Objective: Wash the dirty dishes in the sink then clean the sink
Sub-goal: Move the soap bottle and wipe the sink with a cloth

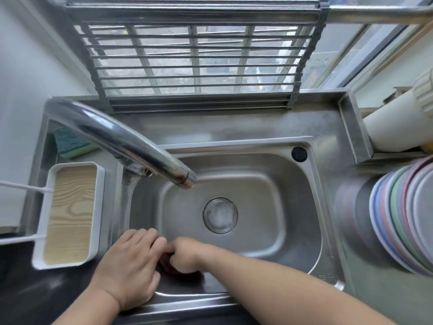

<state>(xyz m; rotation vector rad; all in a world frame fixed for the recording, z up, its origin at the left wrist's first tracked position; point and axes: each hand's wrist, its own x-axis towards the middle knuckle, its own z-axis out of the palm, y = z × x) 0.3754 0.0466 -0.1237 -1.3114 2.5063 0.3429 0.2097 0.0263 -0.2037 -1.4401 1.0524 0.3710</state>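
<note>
Looking down, head view: your two hands meet at the near left wall of the sink (293, 207), lower centre of the frame.
Left hand (127, 266): lies flat with fingers straight against the near inside wall of the basin, fingertips touching the right hand; it grasps nothing.
Right hand (185, 255): fingers curled down over a dark reddish cloth (167, 262), gripping it against the basin wall; only a small part of the cloth shows between your hands, so its shape cannot be told.
Sink: stainless basin fills the centre of the frame, no dishes in it.
Drain (220, 215): round strainer in the middle of the basin floor, whitish and wet-looking.
Faucet (121, 139): chrome spout runs from the upper left to above the basin's left part; no water stream is visible.
Plates (403, 216): pastel stack standing on edge at the right edge of the frame, on the counter beside the sink.
Sponge (70, 144): green and dark, left of the faucet, behind the tray.
Tray (70, 214): white-rimmed with wood-grain floor, left of the sink.
Rack (194, 62): roll-up metal rods leaning against the window, upper centre.
</note>
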